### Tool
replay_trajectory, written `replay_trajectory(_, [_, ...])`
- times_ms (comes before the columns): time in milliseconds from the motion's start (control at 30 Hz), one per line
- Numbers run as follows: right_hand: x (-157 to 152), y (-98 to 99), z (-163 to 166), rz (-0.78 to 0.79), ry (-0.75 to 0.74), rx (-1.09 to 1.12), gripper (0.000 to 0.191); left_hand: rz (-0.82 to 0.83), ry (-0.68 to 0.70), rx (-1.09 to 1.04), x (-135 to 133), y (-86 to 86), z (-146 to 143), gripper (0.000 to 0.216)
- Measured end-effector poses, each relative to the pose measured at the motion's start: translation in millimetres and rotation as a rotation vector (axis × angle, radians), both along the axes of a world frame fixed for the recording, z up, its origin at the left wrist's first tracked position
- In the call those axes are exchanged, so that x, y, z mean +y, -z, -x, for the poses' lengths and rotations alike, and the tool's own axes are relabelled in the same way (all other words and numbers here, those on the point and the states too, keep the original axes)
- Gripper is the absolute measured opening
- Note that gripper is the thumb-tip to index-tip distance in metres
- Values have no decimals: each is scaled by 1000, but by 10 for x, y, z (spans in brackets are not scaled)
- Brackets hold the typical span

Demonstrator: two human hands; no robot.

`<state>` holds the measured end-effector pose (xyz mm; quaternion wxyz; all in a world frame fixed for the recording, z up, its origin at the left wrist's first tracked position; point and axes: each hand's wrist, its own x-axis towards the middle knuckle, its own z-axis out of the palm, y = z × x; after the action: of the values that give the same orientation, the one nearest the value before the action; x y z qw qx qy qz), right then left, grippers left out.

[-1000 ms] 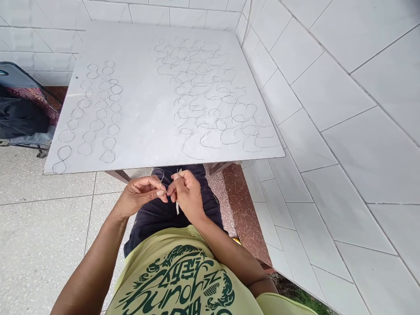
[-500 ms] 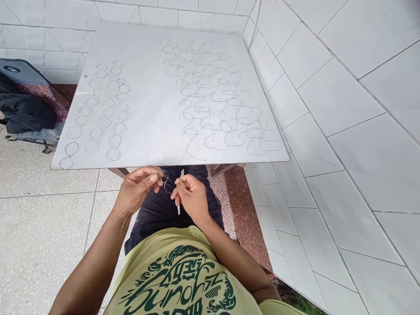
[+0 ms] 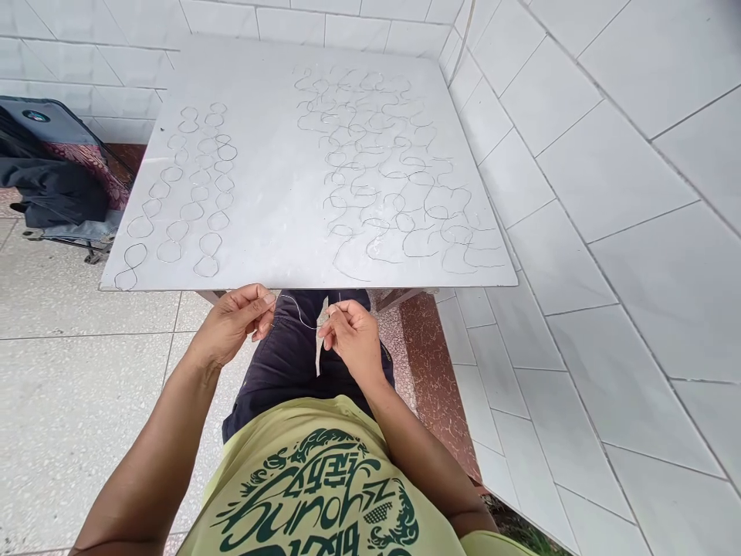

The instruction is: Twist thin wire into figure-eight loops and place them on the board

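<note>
A thin, curved wire [image 3: 299,312] stretches between my two hands in front of the table's near edge. My left hand [image 3: 240,315] pinches its left end between thumb and fingers. On the other side, my right hand [image 3: 350,333] is closed on the wire's other part and on a narrow pale strip [image 3: 318,361], which hangs below the fingers. The strip's material I cannot make out. Figure-eight wire loops [image 3: 207,255] lie in columns on the left of the white tabletop [image 3: 272,193]. Many loose S-curved wires [image 3: 420,245] overlap on the right.
White tiled walls [image 3: 637,170] close in at the back and right of the table. A folding chair [image 3: 63,127] with dark cloth [image 3: 58,197] on it stands at the far left. Speckled floor tiles [image 3: 86,409] lie below.
My hands have moved apart, and the wire between them, curled into a loop before, is now drawn out into a gentle curve. The camera view has shifted slightly.
</note>
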<state>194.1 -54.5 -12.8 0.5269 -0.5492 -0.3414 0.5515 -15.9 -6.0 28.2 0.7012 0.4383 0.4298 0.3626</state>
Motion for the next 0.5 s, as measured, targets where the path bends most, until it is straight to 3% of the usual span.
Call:
replay_trajectory(133, [1,39,-26,-41,-100,-71,31,27,-32,-42,-7,40,-63,26])
replay_trajectory(333, [-168,-110,-65,-456,90,-792,27,-50,-61,-32,-12,75,-169,28])
replay_trajectory(500, [-138,-197,23,-667,-146,-1010,24,-66,-24,-24,-11,50,-189,28])
